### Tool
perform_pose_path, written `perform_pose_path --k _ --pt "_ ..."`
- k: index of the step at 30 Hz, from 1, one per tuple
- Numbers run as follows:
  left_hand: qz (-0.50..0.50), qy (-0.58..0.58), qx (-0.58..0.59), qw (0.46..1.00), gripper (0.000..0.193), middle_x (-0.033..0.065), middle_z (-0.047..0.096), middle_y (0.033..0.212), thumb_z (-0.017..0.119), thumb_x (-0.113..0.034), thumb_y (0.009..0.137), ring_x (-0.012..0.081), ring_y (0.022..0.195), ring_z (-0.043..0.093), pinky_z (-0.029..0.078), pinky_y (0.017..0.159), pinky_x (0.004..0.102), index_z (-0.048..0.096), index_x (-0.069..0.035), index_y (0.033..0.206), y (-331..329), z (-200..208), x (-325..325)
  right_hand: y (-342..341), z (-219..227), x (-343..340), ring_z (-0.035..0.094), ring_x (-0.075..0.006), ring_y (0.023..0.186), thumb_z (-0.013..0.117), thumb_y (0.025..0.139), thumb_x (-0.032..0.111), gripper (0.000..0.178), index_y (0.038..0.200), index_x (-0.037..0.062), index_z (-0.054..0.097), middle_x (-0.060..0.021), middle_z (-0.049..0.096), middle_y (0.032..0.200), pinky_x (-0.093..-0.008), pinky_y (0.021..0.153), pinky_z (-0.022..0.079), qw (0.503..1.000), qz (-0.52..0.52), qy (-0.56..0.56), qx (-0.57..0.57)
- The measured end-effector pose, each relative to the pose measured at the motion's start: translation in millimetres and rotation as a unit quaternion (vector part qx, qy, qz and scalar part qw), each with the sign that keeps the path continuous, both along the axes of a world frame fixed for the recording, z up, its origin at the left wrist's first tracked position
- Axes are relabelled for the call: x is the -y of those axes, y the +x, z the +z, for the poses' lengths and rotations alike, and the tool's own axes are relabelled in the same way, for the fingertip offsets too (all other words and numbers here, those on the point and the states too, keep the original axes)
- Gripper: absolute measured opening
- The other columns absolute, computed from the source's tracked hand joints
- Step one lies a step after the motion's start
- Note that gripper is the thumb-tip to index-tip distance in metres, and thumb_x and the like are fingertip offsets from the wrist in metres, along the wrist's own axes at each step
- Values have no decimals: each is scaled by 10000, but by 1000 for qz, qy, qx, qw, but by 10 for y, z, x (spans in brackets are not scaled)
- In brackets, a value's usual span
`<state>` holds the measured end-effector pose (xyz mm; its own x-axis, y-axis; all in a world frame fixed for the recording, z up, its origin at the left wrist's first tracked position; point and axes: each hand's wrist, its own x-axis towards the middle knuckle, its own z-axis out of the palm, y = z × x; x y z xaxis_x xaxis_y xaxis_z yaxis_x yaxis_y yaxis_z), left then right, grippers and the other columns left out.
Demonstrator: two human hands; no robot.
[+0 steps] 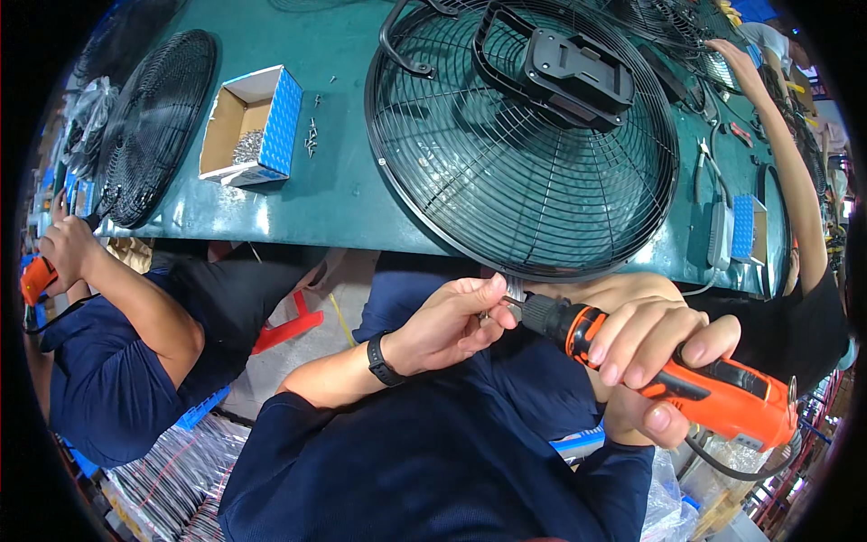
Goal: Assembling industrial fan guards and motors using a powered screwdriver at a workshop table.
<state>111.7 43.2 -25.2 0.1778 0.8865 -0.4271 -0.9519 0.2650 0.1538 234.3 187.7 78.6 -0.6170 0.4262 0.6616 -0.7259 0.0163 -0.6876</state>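
My right hand (655,357) is wrapped round an orange and black electric screwdriver (713,397), held level with its nose pointing left. At the bit, the fingertips of my left hand (456,321) pinch a small shiny metal piece that looks like a screw; the fingers partly hide it. Both hands are just below the near rim of a round black wire fan guard (533,199), which lies on the green table (334,203). A black plastic bracket with a handle (578,77) sits on top of the guard.
Left of the guard, an open blue and white carton (280,126) holds many small screws, with several loose screws (312,135) beside it. Another fan guard (158,126) stands farther left. Co-workers sit on both sides; the left one's hand (68,248) holds an orange tool.
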Motion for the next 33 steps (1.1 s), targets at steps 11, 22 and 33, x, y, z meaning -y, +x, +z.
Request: perform_pose_path --k 11,22,33 --pt "36 14 22 999 266 100 632 829 448 -230 977 88 565 508 379 429 185 554 4 910 32 10 27 103 9 -118 597 -289 730 641 689 25 523 1114 2 336 -194 545 854 -453 680 515 994 92 40 39" --pt "64 5 60 996 221 108 620 838 450 -217 976 95 620 516 400 477 195 530 -12 984 93 -61 -36 30 -74 -90 603 -294 725 643 648 15 544 1099 -13 340 -208 547 862 -447 673 520 993 57 96 29" --pt "44 -23 32 998 244 144 629 856 450 -240 971 128 611 525 410 515 222 516 -6 988 21 -61 -43 -183 35 6 583 -264 725 641 718 -18 488 1114 8 357 -182 543 860 -428 696 503 989 -1 52 141"
